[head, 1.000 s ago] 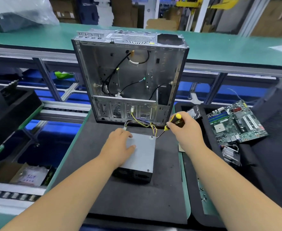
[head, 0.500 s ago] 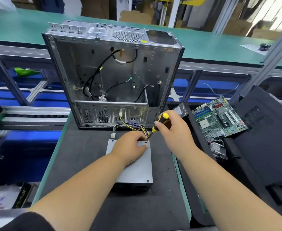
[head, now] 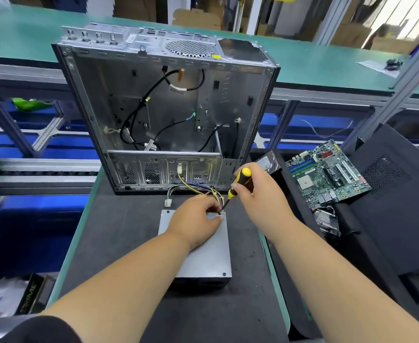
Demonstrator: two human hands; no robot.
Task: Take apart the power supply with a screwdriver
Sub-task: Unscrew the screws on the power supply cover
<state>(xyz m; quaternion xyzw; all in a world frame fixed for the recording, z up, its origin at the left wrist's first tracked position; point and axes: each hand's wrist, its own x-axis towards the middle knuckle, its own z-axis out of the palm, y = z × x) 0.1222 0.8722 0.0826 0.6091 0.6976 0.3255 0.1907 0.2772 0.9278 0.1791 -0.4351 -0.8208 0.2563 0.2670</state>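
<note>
Gripping the screwdriver point(head: 237, 186) in my right hand point(head: 260, 194), I angle its tip down-left onto the far-right corner screw point(head: 219, 213) of the power supply point(head: 203, 253), just beside my left hand point(head: 198, 219) pressing the lid.

The far left part of the supply's point(head: 201, 253) lid is hidden under the left hand point(head: 196, 220). The carton point(head: 28, 297) left of it is cut off.

The black box point(head: 31, 297) at lower left reads "PRIME"; other print is too blurred.
</note>
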